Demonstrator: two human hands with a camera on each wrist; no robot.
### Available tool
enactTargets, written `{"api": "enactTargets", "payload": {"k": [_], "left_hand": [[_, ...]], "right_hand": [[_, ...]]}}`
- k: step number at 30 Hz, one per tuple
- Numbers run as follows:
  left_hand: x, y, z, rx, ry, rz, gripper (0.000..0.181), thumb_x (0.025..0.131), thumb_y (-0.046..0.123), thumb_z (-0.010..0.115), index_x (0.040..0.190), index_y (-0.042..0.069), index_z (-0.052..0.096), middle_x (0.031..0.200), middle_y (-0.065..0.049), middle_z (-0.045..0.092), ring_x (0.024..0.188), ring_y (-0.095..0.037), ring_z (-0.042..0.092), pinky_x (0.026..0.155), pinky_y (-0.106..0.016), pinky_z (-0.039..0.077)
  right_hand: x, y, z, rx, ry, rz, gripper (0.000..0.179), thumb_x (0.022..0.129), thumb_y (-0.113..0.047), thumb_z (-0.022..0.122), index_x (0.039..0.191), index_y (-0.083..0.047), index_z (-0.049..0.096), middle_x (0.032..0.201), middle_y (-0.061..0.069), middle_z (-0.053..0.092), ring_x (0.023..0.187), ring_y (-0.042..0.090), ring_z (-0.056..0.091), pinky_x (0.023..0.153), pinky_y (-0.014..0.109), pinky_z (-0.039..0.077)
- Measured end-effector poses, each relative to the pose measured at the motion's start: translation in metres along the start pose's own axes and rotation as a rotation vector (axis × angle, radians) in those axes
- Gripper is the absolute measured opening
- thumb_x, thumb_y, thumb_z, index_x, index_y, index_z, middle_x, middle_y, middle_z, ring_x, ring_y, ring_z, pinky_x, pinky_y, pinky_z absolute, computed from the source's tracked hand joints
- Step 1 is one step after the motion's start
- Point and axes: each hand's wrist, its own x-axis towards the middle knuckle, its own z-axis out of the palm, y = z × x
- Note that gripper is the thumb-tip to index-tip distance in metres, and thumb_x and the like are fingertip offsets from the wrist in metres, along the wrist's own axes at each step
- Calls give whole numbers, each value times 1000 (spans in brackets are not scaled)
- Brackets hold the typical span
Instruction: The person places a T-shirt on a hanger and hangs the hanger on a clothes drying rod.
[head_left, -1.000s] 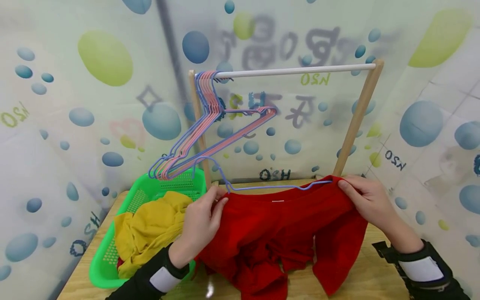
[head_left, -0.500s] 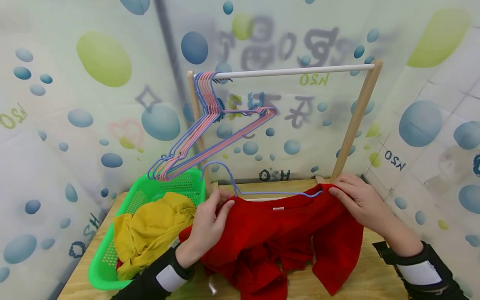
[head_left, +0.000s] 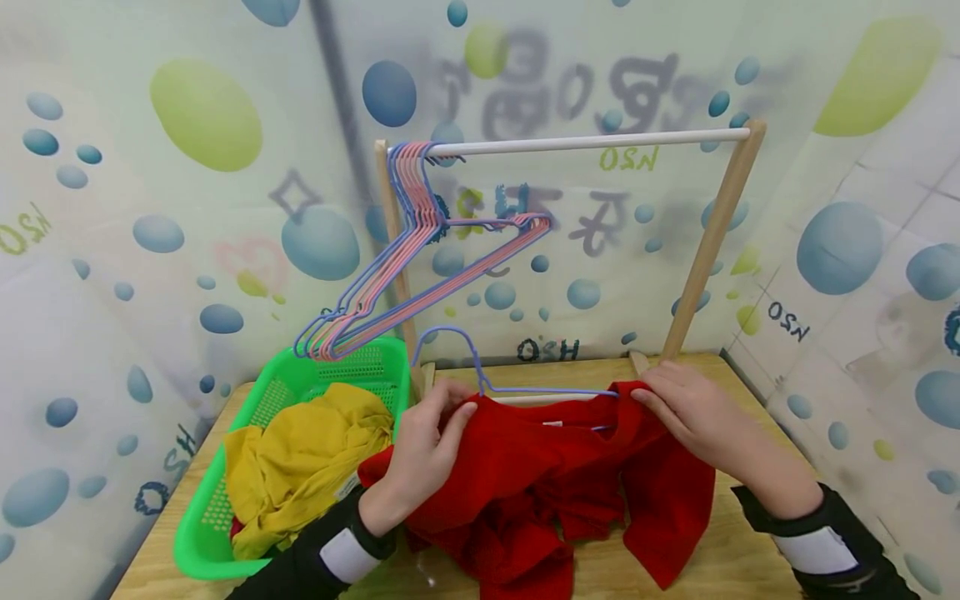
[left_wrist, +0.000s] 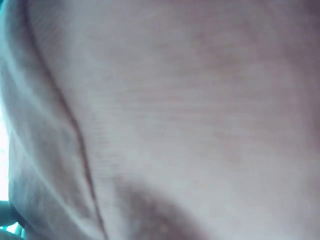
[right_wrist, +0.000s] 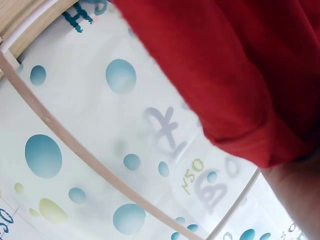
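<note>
A red shirt [head_left: 525, 475] hangs between both hands over the table, its neckline uppermost and a small white label at the collar. My left hand [head_left: 416, 450] pinches the collar's left side, close to the neck of a blue-purple wire hanger [head_left: 480, 375]. The hanger's hook stands above the collar, while parts of its arms are hidden by cloth. At the other shoulder, my right hand [head_left: 693, 417] grips the fabric. Red cloth [right_wrist: 240, 75] and part of the right hand [right_wrist: 297, 192] fill one side of the right wrist view. The left wrist view is a blurred close-up.
A wooden rack [head_left: 712, 242] with a white rail [head_left: 585, 144] stands behind the shirt. Several pink and blue hangers [head_left: 405, 275] hang at its left end. Left on the table [head_left: 750, 533] sits a green basket [head_left: 198, 521] holding yellow clothing [head_left: 300, 450].
The right hand has moved left and slightly down, drawing the shirt's shoulder over the hanger's right end. The left hand and hanger hook have shifted slightly right.
</note>
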Motion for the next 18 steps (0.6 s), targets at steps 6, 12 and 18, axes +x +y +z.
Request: {"api": "enactTargets", "payload": {"k": [6, 12, 18], "left_hand": [[-1, -2, 1, 9, -13, -13, 7, 93, 9, 59, 100, 10, 59, 84, 1, 65, 70, -6, 58, 62, -21, 47], [-1, -3, 3, 20, -31, -33, 6, 93, 10, 59, 100, 10, 58, 85, 1, 65, 72, -5, 59, 63, -21, 48], [-1, 0, 5, 28, -54, -37, 6, 94, 12, 58, 100, 11, 58, 86, 1, 65, 75, -5, 60, 64, -21, 49]], "right_hand": [[2, -6, 7, -69, -18, -34, 21, 98, -28, 52, 83, -15, 58, 75, -8, 51, 74, 11, 48, 69, 29, 42], [5, -12, 14, -120, -26, -42, 32, 101, -35, 43, 85, -13, 59, 77, -4, 58, 75, 16, 53, 70, 37, 46], [8, -15, 22, -152, -47, -37, 36, 102, -38, 38, 81, -14, 53, 73, -5, 54, 72, 15, 51, 69, 35, 44]]}}
